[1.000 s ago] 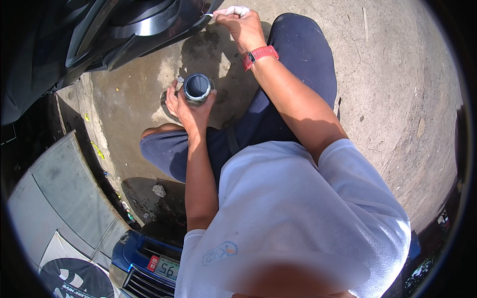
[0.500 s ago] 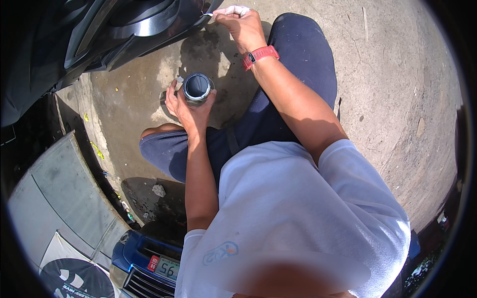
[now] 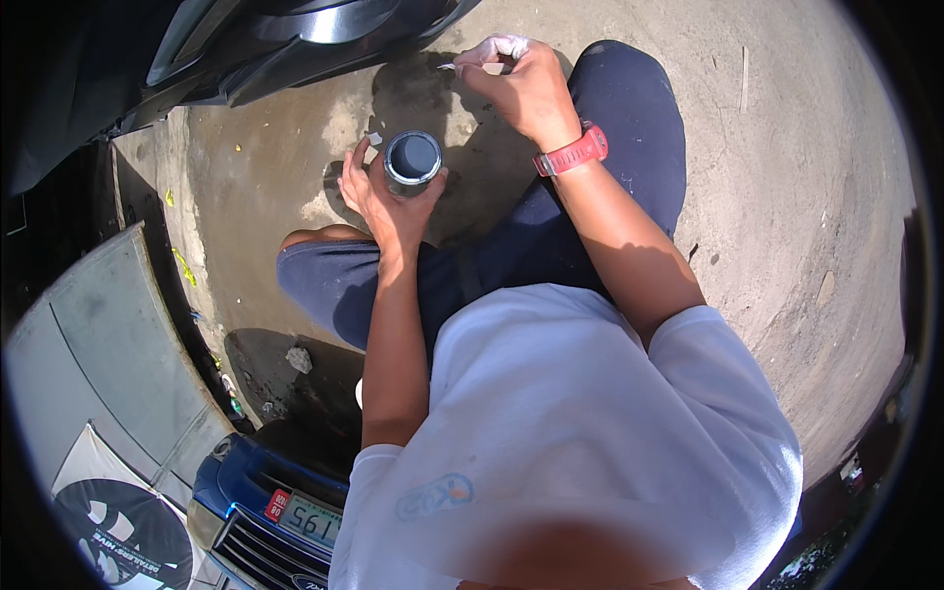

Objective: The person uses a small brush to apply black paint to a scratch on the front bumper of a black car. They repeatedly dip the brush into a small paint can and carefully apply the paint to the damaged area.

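My left hand [image 3: 391, 211] is wrapped round a round, open-topped can [image 3: 413, 169] with a pale rim and a dark grey inside. A small white scrap [image 3: 375, 139] shows by its fingertips; whether they hold it I cannot tell. Farther right, my right hand [image 3: 526, 93] pinches a small, thin, pale strip [image 3: 446, 66], too small to name. White residue coats its fingers. The strip's tip is just short of the glossy black lower bodywork [image 3: 324, 59] of a vehicle, at the far left.
A blue vehicle [image 3: 251, 492] stands behind me at lower left, beside a grey panel [image 3: 118, 334] and a black-and-white banner [image 3: 118, 536]. A stone [image 3: 299, 360] and yellow scraps [image 3: 185, 265] lie on the concrete floor [image 3: 787, 197]. My bent knees [image 3: 629, 108] frame the can.
My right hand has drawn back from the black bodywork, towards me and to the right, with the pale strip still pinched. My left hand keeps hold of the can. The view has shifted slightly.
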`<state>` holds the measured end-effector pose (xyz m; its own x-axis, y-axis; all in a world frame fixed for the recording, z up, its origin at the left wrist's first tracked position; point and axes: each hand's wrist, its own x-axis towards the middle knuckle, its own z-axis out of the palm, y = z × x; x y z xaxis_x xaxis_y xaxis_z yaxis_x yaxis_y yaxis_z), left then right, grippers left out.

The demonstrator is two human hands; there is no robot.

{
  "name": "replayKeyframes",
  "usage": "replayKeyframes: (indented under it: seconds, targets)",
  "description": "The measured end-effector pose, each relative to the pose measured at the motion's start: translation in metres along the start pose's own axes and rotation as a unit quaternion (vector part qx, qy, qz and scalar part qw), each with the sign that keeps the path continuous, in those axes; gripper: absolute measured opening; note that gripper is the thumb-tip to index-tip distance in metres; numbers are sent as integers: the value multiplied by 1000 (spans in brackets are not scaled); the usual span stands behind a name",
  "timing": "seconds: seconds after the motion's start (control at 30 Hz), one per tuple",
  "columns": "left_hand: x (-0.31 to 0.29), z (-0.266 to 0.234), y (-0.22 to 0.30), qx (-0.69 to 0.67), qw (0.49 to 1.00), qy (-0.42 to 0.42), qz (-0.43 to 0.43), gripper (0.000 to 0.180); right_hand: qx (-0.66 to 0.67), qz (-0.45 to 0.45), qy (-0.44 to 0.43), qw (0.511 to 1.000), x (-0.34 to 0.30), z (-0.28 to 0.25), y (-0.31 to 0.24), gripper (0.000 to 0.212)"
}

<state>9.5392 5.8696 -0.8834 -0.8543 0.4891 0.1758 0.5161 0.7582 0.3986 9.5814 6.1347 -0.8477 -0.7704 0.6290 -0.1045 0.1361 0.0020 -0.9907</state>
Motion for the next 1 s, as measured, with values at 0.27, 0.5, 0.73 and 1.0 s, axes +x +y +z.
replayKeyframes:
  seconds: [0.27, 0.5, 0.73, 1.0]
  targets:
    - [3, 2, 3, -36, 998, 27, 49, 79, -244, -297, -149, 911, -33, 14, -4, 13]
    - [3, 6, 1, -60, 996, 36, 57, 80, -303, -305, -188, 883, -35, 14, 5, 15]
    - [3, 6, 3, -49, 997, 33, 52, 79, -315, -280, -223, 879, -33, 13, 4, 17]
    - [2, 6, 1, -46, 997, 32, 55, 80, -319, -273, -238, 876, -31, 14, 6, 16]
